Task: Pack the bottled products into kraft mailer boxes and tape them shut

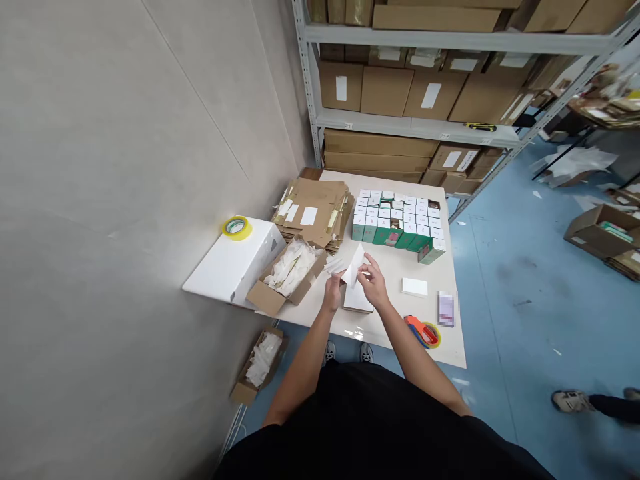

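A folded white sheet of paper (354, 265) is held up between my hands over the table. My left hand (333, 292) pinches its lower left edge. My right hand (372, 281) has its fingertips on the sheet's right side, the forefinger raised. Just beneath the hands lies a flat white box (357, 300), partly covered by them. To the right, a small white box (415, 287) rests on the table, beside a blurred pinkish packet (446, 309). Nearer the front edge, an orange tape dispenser (421, 331) lies with yellow and blue rolls.
Rows of green and white boxes (395, 217) stand at the table's back. Flattened cardboard (320, 200) is piled on the left, near an open carton (293, 270) of white paper. Yellow tape (237, 228) sits on a white surface. Shelving (415, 123) stands behind; another person's shoe (571, 401) shows right.
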Available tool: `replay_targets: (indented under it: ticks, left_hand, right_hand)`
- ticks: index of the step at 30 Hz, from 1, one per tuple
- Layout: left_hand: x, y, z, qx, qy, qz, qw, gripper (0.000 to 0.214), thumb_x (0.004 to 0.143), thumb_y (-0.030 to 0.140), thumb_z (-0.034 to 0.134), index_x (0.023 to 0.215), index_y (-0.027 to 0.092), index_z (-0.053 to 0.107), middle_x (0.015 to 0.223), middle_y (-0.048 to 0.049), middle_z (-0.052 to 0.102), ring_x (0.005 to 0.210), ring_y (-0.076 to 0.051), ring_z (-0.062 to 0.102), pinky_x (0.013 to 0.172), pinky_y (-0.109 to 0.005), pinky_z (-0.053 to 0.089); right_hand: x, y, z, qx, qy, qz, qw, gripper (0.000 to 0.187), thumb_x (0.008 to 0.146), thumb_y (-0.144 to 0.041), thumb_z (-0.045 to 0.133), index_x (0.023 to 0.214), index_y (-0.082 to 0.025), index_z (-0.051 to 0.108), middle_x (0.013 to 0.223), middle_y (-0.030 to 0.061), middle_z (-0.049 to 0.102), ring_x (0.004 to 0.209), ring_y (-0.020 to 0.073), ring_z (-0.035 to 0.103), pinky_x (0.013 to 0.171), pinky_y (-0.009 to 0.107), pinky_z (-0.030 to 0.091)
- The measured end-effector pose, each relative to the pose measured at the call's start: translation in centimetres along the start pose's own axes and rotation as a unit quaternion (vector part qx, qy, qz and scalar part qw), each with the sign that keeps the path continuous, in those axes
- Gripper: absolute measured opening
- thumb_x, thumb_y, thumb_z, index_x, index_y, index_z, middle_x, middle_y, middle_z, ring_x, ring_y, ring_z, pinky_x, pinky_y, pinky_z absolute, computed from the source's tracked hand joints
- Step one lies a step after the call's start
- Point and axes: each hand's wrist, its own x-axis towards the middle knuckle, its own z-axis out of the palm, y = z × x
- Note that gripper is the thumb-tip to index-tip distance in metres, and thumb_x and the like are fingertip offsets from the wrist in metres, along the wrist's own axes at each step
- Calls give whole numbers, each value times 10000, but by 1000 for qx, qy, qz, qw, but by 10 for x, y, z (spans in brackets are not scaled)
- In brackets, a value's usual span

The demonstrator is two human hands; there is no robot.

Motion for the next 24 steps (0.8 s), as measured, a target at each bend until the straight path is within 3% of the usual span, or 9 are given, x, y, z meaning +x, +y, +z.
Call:
replay_targets:
  ticks: [3, 5, 10, 16, 20, 24]
  left_hand:
    - [-4, 1, 11, 13, -39, 16, 999, 726, 788, 833, 662, 956, 140, 797, 879, -111, 765, 910, -280, 720, 806, -363, 583]
    - [-8, 2, 20, 46, -22, 16, 999, 604, 732, 700, 816, 965, 142, 801, 861, -75, 765, 856, -256, 710, 780, -340, 574]
    - [-15, 0, 37, 56, 67, 30, 996, 414, 822, 559, 791, 944, 165, 828, 921, -66, 783, 921, -256, 713, 785, -332, 579]
    - [-21, -8, 46, 63, 140, 47, 987, 313, 777, 499, 837, 764, 187, 815, 955, -69, 797, 896, -248, 720, 774, -338, 591]
    - [-25, -10, 41, 64, 136, 51, 987, 328, 766, 492, 845, 653, 193, 776, 966, -78, 798, 933, -259, 721, 802, -348, 591]
    - [-26, -10, 11, 27, 199, 47, 979, 319, 750, 488, 857, 752, 173, 805, 919, -72, 790, 892, -240, 719, 810, -344, 582]
  right_hand:
    - [2, 2, -13, -6, -1, -5, 1000, 186, 856, -427, 699, 853, -240, 704, 1607, 112, 457, 1384, 312, 532, 1007, 444, 536]
    - [3, 5, -22, -13, -10, -13, 1000, 166, 855, -412, 696, 853, -246, 704, 1607, 103, 460, 1363, 304, 542, 1033, 456, 520]
    - [4, 16, -41, -20, -29, -8, 999, 173, 855, -423, 703, 832, -252, 681, 1590, 96, 472, 1390, 323, 512, 1124, 507, 438]
    - [3, 19, -48, -6, -95, -11, 995, 265, 856, -529, 745, 893, -272, 688, 1272, 81, 620, 1335, 297, 528, 1126, 448, 438]
    - [4, 14, -39, 5, -122, -34, 992, 321, 872, -585, 745, 846, -267, 710, 1286, 76, 614, 1342, 297, 533, 1161, 434, 402]
    - [8, 16, -32, 6, -97, -17, 995, 373, 860, -615, 738, 823, -248, 682, 1576, 99, 479, 1455, 347, 445, 1177, 509, 375]
